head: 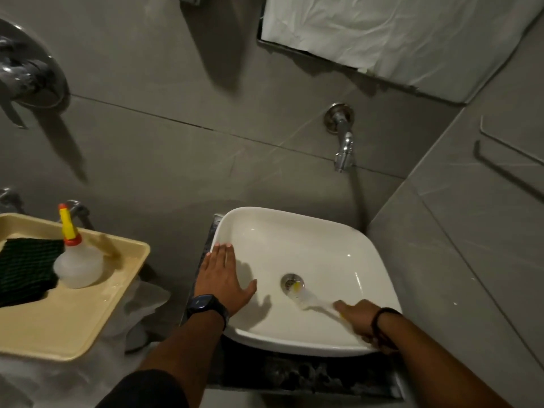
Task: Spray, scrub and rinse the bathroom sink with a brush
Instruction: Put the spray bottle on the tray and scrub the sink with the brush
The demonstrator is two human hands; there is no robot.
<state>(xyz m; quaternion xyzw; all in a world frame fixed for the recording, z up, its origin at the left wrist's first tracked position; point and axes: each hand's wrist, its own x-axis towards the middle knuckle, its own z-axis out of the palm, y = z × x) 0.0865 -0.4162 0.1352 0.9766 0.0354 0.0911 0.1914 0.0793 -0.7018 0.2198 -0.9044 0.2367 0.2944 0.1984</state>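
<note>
A white square sink (323, 240) stands on a dark counter against the grey tiled wall. My right hand (357, 319) grips a white brush (306, 300) with a yellow tip, its head blurred at the metal drain (290, 279). My left hand (220, 275) lies flat with fingers spread on the sink's left rim; a dark watch sits on that wrist. The spray bottle (78, 260), clear with a yellow and red nozzle, stands on a beige tray (73, 325) to the left.
A chrome tap (343, 142) juts from the wall above the sink's far edge. A dark green cloth (26, 269) lies on the tray beside the bottle. A paper-covered mirror (397, 33) hangs at top right. A wall closes in on the right.
</note>
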